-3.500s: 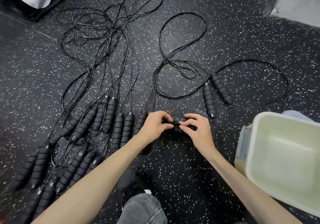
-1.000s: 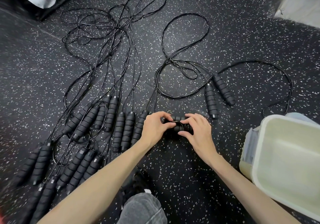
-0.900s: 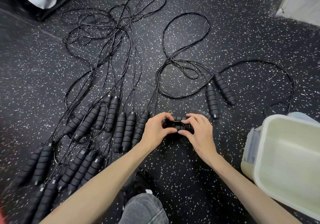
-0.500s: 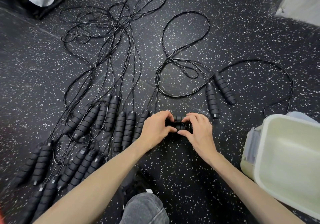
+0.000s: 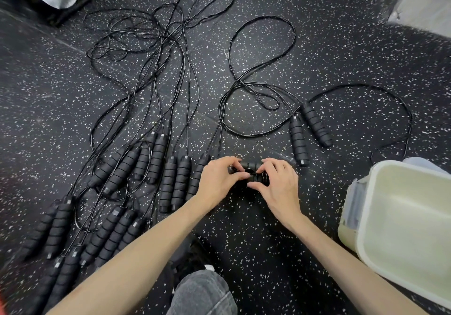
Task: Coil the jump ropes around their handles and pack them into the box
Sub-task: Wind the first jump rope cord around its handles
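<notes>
A gym floor, we think.
We see black rubber flooring flecked with white (image 5: 317,46) and many black foam-handled jump ropes (image 5: 175,183) spread across it.

Bare speckled floor (image 5: 256,236) lies open between the forearms and toward the box (image 5: 402,219) at the right, giving a free way across. To the left, rows of black handles (image 5: 170,180) lie packed side by side, with tangled cords (image 5: 151,53) spreading beyond them. Ahead to the right, two more handles (image 5: 307,131) and a looping cord (image 5: 400,109) lie just beyond the box.
</notes>
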